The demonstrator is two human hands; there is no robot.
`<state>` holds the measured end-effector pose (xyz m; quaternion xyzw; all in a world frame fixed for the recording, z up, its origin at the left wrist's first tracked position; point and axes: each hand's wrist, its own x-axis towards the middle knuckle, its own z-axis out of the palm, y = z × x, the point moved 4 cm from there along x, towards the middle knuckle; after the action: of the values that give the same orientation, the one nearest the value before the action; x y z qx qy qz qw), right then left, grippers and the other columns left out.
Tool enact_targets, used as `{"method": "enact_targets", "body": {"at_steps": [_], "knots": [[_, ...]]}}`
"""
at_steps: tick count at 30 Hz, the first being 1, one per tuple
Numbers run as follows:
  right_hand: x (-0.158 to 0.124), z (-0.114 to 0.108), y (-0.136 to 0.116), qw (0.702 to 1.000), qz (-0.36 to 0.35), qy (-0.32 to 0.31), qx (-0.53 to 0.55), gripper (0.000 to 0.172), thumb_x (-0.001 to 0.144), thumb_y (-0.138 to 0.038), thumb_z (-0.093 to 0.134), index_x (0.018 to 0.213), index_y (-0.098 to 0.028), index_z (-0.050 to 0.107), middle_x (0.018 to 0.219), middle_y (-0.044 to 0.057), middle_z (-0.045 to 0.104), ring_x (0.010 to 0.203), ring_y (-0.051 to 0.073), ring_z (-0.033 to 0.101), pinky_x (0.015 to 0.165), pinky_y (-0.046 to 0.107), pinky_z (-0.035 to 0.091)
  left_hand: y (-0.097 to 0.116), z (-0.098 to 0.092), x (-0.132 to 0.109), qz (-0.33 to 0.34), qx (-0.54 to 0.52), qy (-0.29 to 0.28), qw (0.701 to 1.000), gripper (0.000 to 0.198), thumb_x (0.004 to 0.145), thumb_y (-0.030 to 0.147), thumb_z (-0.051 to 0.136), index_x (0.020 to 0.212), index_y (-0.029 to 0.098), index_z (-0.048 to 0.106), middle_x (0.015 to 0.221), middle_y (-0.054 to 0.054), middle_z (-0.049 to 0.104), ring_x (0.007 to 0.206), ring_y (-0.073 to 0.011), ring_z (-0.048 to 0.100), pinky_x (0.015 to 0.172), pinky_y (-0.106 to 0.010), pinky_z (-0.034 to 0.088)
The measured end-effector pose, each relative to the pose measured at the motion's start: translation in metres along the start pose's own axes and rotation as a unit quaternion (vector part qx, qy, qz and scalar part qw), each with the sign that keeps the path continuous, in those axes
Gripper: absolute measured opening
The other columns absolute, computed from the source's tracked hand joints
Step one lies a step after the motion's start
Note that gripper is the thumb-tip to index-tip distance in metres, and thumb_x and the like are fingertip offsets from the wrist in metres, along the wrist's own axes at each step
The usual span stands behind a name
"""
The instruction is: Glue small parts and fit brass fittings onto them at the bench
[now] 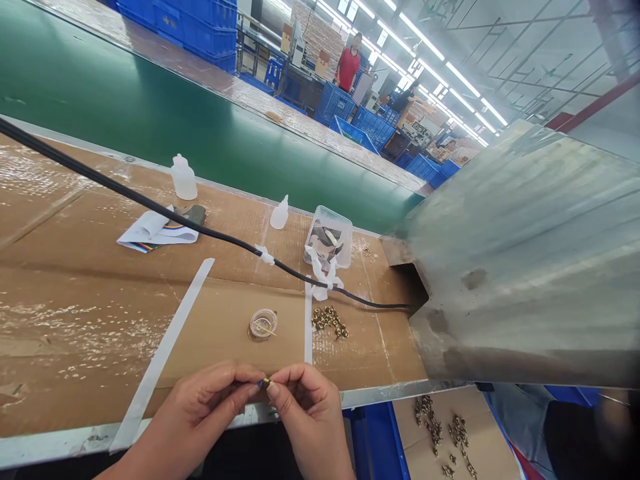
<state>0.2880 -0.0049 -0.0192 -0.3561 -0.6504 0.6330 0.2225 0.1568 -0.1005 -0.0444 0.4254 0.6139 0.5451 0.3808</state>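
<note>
Close to the table's front edge, my left hand (205, 407) and my right hand (307, 413) meet fingertip to fingertip. Both pinch a small brass-coloured part (267, 381) with dark and blue bits; my fingers cover most of it, so its exact kind is unclear. Just beyond the hands stands a small round clear tub (263, 324) with a thin stick lying across it. To the right of the tub, past a strip of white tape (308, 327), lies a loose pile of small brass-coloured parts (330, 321).
A black cable (220, 235) crosses above the cardboard-covered table. Behind it are two white squeeze bottles (184, 179), a folded cloth (157, 230) and a clear plastic box (329, 237). A metal housing (520, 267) rises at right; a green conveyor belt (200, 137) runs behind. More parts lie lower right.
</note>
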Motion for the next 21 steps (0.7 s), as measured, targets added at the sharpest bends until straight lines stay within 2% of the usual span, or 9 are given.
{"method": "enact_targets", "body": {"at_steps": [5, 11, 17, 21], "knots": [[-0.002, 0.000, 0.002, 1.000, 0.000, 0.010, -0.006, 0.023, 0.084, -0.037, 0.069, 0.078, -0.015, 0.069, 0.070, 0.005, 0.067, 0.064, 0.015, 0.058, 0.061, 0.025, 0.046, 0.005, -0.001, -0.002, 0.053, 0.064, 0.028, 0.996, 0.013, 0.091, 0.025, 0.058, 0.096, 0.029, 0.069, 0.087, 0.003, 0.074, 0.082, -0.0143, 0.070, 0.075, -0.017, 0.055], [-0.004, 0.000, 0.008, 1.000, 0.005, 0.011, -0.008, 0.022, 0.084, -0.037, 0.067, 0.078, -0.016, 0.068, 0.069, 0.003, 0.065, 0.063, 0.014, 0.057, 0.061, 0.024, 0.045, 0.007, 0.000, -0.004, 0.070, 0.074, 0.053, 0.993, 0.013, 0.091, 0.024, 0.058, 0.096, 0.029, 0.069, 0.085, 0.003, 0.073, 0.079, -0.0139, 0.070, 0.073, -0.017, 0.054], [-0.008, -0.004, -0.006, 0.990, -0.076, 0.028, -0.114, 0.015, 0.087, -0.031, 0.066, 0.079, -0.019, 0.070, 0.073, 0.002, 0.067, 0.068, 0.014, 0.059, 0.063, 0.023, 0.044, 0.010, 0.000, -0.003, 0.071, 0.083, 0.031, 0.994, 0.013, 0.091, 0.024, 0.057, 0.096, 0.028, 0.068, 0.086, 0.003, 0.073, 0.079, -0.0138, 0.070, 0.072, -0.017, 0.055], [-0.009, -0.005, -0.006, 0.989, -0.075, 0.029, -0.120, 0.015, 0.087, -0.030, 0.064, 0.078, -0.019, 0.068, 0.070, 0.000, 0.065, 0.065, 0.014, 0.058, 0.061, 0.023, 0.043, 0.009, 0.000, -0.002, 0.075, 0.093, 0.022, 0.993, 0.013, 0.091, 0.024, 0.057, 0.096, 0.028, 0.068, 0.086, 0.003, 0.073, 0.080, -0.0138, 0.070, 0.072, -0.017, 0.055]]}}
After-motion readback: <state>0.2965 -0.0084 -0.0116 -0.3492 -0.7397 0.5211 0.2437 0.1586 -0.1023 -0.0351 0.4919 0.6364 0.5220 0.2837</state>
